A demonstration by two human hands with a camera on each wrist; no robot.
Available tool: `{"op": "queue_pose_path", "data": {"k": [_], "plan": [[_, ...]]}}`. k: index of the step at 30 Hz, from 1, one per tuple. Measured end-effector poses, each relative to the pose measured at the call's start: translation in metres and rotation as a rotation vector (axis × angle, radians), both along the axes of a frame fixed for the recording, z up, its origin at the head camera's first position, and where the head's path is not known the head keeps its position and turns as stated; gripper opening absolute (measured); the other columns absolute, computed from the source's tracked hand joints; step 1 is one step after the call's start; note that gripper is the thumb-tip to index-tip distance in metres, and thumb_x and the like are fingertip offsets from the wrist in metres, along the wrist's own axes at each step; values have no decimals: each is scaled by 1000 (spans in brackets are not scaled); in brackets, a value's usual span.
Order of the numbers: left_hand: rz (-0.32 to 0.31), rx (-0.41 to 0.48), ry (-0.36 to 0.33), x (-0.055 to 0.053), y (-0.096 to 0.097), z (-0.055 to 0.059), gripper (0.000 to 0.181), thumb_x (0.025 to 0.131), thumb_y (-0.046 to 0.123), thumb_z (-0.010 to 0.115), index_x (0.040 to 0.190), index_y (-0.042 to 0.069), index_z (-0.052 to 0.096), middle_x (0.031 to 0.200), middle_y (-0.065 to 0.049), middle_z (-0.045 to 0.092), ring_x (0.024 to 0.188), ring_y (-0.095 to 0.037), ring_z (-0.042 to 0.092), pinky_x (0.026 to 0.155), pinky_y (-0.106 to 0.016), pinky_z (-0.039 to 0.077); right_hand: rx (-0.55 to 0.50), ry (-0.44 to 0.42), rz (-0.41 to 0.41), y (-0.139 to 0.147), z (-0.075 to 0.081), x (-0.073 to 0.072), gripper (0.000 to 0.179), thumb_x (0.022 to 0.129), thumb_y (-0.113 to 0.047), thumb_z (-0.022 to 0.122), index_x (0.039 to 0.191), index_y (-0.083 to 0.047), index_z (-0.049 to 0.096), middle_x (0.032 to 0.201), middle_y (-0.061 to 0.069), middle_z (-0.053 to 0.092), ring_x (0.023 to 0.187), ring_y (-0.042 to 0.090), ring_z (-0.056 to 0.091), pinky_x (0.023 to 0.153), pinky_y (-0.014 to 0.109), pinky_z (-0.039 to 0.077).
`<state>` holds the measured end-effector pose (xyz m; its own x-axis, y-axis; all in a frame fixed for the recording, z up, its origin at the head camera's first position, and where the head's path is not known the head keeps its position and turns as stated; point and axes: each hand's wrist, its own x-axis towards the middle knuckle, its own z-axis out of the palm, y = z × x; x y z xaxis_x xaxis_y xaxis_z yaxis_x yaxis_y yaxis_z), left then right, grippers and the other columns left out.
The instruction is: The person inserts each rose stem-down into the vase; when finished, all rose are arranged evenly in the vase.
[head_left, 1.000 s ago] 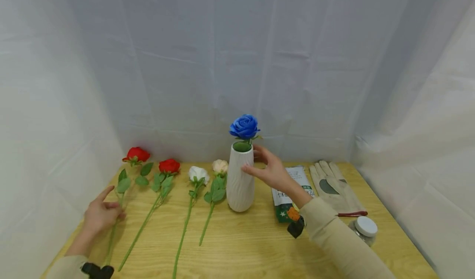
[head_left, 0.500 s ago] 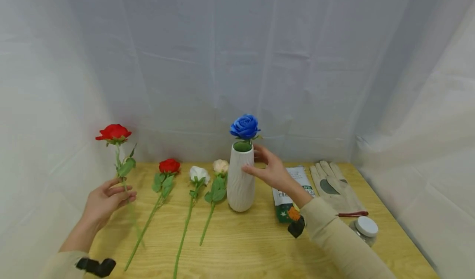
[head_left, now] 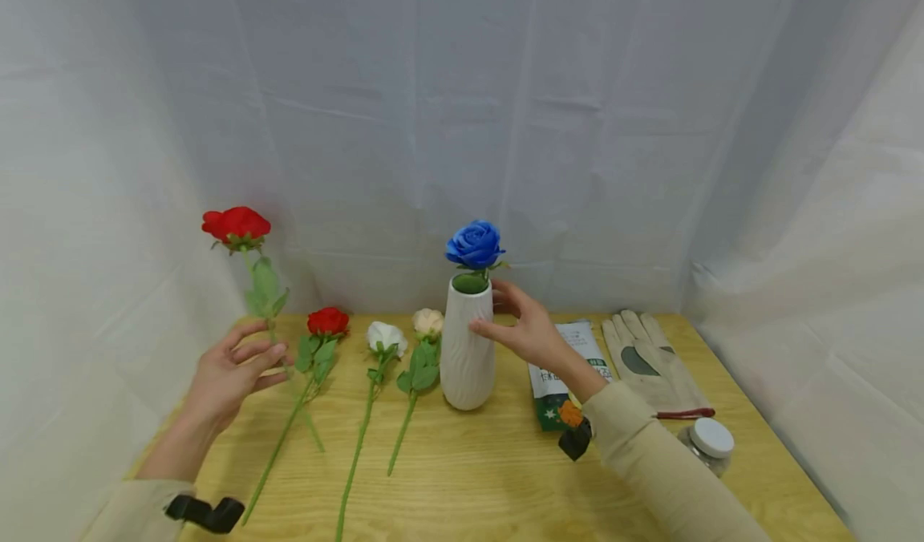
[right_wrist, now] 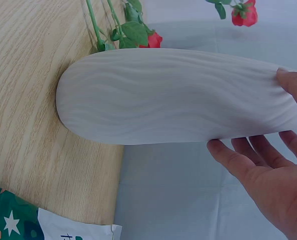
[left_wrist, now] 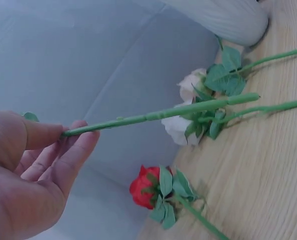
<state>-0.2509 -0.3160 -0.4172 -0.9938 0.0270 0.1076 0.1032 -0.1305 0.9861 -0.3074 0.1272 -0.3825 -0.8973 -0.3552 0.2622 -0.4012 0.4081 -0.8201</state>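
From the head view we see the whole of the raised rose (head_left: 237,225), bloom uppermost and leaning slightly left, at the table's left side. The left wrist view gives us the grip up close: the left hand (head_left: 234,374) pinches the stem (left_wrist: 163,115) between thumb and fingers, its lower end pointing out over the table (head_left: 505,470). Only the head view shows us the blue rose (head_left: 475,244) in the mouth of the vase (head_left: 465,357). In the right wrist view we find the fingertips that the vase partly hides from the head: the right hand (head_left: 530,329) grips it near the rim, thumb on one side, fingers on the other.

A second ago, we see the raised rose lying on the table; now it is up, its bloom higher and farther right than half a second ago. The vase and right hand stay put.
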Motion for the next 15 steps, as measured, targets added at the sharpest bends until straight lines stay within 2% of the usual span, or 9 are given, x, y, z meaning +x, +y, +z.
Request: {"op": "queue_pose_path", "data": {"k": [3, 9, 15], "plan": [[17, 26, 33, -1, 8, 5, 40, 102, 2, 67, 132, 21, 50, 93, 8, 75, 86, -10, 79, 76, -31, 66, 0, -2, -1, 0, 1, 0, 78, 96, -38, 79, 162, -24, 39, 150, 9, 60, 135, 32, 61, 109, 57, 53], [90, 2, 53, -2, 28, 17, 45, 99, 7, 72, 137, 17, 50, 98, 10, 73, 82, -9, 78, 74, -30, 66, -4, -5, -4, -1, 2, 1, 78, 97, -38, 79, 162, -24, 40, 150, 9, 60, 135, 33, 61, 109, 58, 53], [113, -25, 70, -6, 44, 26, 67, 101, 9, 71, 156, -3, 35, 98, 17, 78, 82, -6, 77, 72, -27, 65, -8, -11, -5, -2, 1, 2, 78, 96, -38, 79, 162, -24, 40, 151, 9, 59, 136, 34, 60, 109, 58, 53]]}}
